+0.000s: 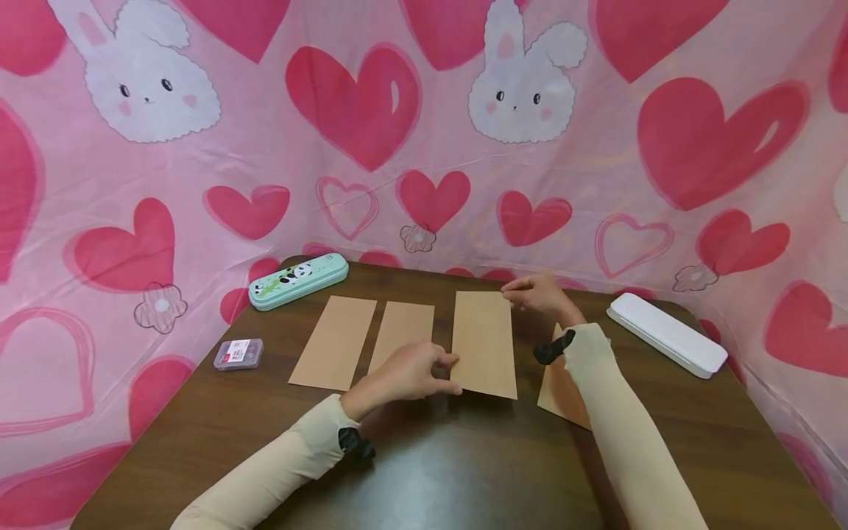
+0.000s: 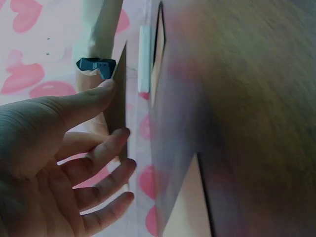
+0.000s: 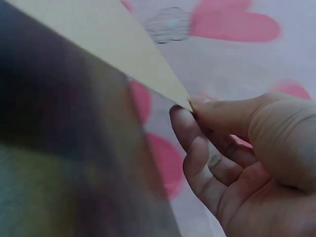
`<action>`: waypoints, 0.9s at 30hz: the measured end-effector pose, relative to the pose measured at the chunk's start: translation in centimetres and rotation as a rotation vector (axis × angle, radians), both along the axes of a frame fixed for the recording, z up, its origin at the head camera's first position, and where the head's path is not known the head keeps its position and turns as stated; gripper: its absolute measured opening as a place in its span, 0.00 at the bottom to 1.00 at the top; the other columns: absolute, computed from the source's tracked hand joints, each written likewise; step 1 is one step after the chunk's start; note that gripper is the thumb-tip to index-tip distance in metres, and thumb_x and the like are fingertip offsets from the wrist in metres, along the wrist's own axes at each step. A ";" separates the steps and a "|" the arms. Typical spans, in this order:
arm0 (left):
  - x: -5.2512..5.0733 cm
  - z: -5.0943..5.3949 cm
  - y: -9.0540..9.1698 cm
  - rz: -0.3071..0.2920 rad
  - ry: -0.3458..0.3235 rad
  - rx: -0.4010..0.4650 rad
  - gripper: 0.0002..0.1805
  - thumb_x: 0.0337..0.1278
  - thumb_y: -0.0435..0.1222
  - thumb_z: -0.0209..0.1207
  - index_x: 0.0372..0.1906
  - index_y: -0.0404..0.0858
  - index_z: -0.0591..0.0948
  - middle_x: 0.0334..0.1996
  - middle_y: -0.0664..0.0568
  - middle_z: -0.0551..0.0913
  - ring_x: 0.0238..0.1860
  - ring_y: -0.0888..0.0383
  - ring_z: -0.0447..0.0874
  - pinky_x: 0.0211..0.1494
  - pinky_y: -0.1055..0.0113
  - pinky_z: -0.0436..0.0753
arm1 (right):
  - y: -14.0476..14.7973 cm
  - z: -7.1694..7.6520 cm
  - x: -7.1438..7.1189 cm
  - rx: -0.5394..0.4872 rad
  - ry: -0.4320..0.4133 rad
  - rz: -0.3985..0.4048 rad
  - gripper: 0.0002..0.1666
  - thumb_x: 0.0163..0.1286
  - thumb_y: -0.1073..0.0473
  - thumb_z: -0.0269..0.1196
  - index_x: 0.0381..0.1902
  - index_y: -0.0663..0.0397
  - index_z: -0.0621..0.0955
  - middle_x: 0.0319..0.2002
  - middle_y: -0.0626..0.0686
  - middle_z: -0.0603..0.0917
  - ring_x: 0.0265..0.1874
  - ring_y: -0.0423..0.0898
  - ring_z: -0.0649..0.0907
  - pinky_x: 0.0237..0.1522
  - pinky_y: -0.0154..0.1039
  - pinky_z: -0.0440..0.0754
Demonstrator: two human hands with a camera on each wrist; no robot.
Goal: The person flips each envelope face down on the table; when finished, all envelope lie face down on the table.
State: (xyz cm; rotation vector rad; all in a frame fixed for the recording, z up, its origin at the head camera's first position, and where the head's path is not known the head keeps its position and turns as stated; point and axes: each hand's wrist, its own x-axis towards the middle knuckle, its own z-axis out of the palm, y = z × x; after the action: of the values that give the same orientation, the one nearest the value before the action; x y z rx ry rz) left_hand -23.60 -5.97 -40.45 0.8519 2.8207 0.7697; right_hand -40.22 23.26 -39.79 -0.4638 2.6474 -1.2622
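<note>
- Tan paper sheet was held between both hands, raised off the counter, roughly mid-counter between the other sheets.
- Left hand was placed at the sheet's near left corner; forearm was angled in from lower left. Left grip was narrow: sheet edge was pinched between thumb and index finger, remaining fingers spread and slightly bent.
- Right hand was reached farther out, at the far right corner. Right grip was narrow too: corner was pinched between thumb and index finger, other fingers curled loosely beneath.
- Sheet was seen nearly edge-on in the left wrist view.
- Two more tan sheets, the far-left sheet and the inner-left sheet, were laid flat side by side; near part of the inner one was blocked by the left hand.
- Right-hand sheet was partly hidden by the right sleeve.
- Mint-green panda case was set at back left, small labelled box in front of it, white case at far right.
- Counter was backed by pink cloth printed with hearts and rabbits.
</note>
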 end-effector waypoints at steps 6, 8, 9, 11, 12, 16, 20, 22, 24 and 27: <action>-1.0 -1.6 0.3 -0.060 0.025 -0.119 0.23 0.54 0.53 0.74 0.20 0.44 0.76 0.16 0.63 0.64 0.21 0.64 0.61 0.26 0.69 0.58 | -1.3 -2.2 0.3 0.143 0.021 0.039 0.13 0.72 0.60 0.67 0.50 0.61 0.88 0.47 0.61 0.90 0.40 0.49 0.88 0.42 0.43 0.86; -1.2 -1.8 0.6 -0.070 0.017 -0.136 0.25 0.53 0.52 0.75 0.17 0.47 0.72 0.13 0.65 0.62 0.19 0.66 0.60 0.25 0.70 0.57 | -1.4 -2.8 0.4 0.189 0.043 0.034 0.12 0.70 0.60 0.68 0.48 0.60 0.89 0.46 0.61 0.90 0.39 0.49 0.87 0.42 0.43 0.85; -1.3 -1.9 0.7 -0.076 0.013 -0.141 0.25 0.52 0.52 0.75 0.17 0.47 0.71 0.13 0.66 0.62 0.19 0.66 0.59 0.24 0.70 0.57 | -1.5 -3.0 0.5 0.211 0.056 0.029 0.11 0.70 0.60 0.68 0.47 0.59 0.90 0.46 0.61 0.90 0.39 0.50 0.87 0.42 0.44 0.85; -1.4 -2.0 0.8 -0.089 0.007 -0.154 0.25 0.52 0.51 0.76 0.17 0.47 0.72 0.13 0.66 0.63 0.19 0.66 0.60 0.24 0.70 0.58 | -1.6 -3.4 0.7 0.245 0.069 0.018 0.11 0.70 0.59 0.69 0.46 0.57 0.90 0.47 0.60 0.90 0.41 0.51 0.86 0.44 0.45 0.84; -1.5 -2.0 0.8 -0.097 0.006 -0.164 0.24 0.51 0.50 0.76 0.17 0.46 0.73 0.13 0.65 0.63 0.19 0.66 0.60 0.25 0.70 0.58 | -1.7 -3.7 0.7 0.253 0.075 0.018 0.11 0.70 0.59 0.69 0.46 0.57 0.90 0.48 0.59 0.90 0.42 0.51 0.86 0.45 0.46 0.84; -1.7 -2.4 0.4 -0.134 0.024 -0.202 0.21 0.52 0.46 0.76 0.17 0.45 0.76 0.14 0.65 0.67 0.20 0.66 0.63 0.26 0.72 0.62 | -2.5 -4.4 0.9 0.286 0.124 0.059 0.11 0.70 0.57 0.69 0.46 0.55 0.90 0.48 0.57 0.90 0.45 0.51 0.85 0.49 0.48 0.84; -1.9 -2.3 0.5 -0.143 0.005 -0.166 0.20 0.55 0.45 0.74 0.19 0.44 0.77 0.15 0.63 0.68 0.20 0.65 0.64 0.26 0.71 0.63 | -1.8 -3.5 1.8 0.307 0.197 0.090 0.13 0.70 0.55 0.69 0.49 0.55 0.89 0.49 0.57 0.88 0.47 0.54 0.84 0.53 0.52 0.83; -1.8 -2.0 1.0 -0.139 0.009 -0.135 0.14 0.57 0.47 0.73 0.28 0.42 0.84 0.21 0.60 0.75 0.24 0.65 0.69 0.29 0.71 0.68 | 0.0 -2.6 2.6 0.316 0.202 0.077 0.17 0.71 0.53 0.68 0.52 0.56 0.88 0.51 0.59 0.88 0.49 0.56 0.84 0.54 0.55 0.82; -1.7 -1.6 2.0 -0.146 0.019 -0.113 0.16 0.59 0.49 0.71 0.42 0.40 0.88 0.30 0.57 0.82 0.30 0.63 0.75 0.35 0.70 0.74 | 2.9 -1.6 3.3 0.335 0.177 0.047 0.20 0.73 0.51 0.66 0.55 0.59 0.86 0.55 0.62 0.86 0.53 0.60 0.83 0.57 0.58 0.81; -1.6 -0.8 4.4 -0.177 0.056 -0.137 0.29 0.61 0.50 0.70 0.62 0.40 0.84 0.50 0.51 0.85 0.48 0.59 0.82 0.52 0.67 0.81 | 8.0 -0.7 3.7 0.409 0.129 0.003 0.24 0.74 0.50 0.64 0.57 0.64 0.84 0.55 0.66 0.86 0.57 0.66 0.82 0.59 0.61 0.79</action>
State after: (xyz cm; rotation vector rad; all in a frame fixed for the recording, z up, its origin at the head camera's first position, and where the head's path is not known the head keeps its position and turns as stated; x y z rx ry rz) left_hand -25.25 -1.55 -41.27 1.0971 2.7581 0.5297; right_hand -36.51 31.27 -40.53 -0.4946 2.9045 -0.6769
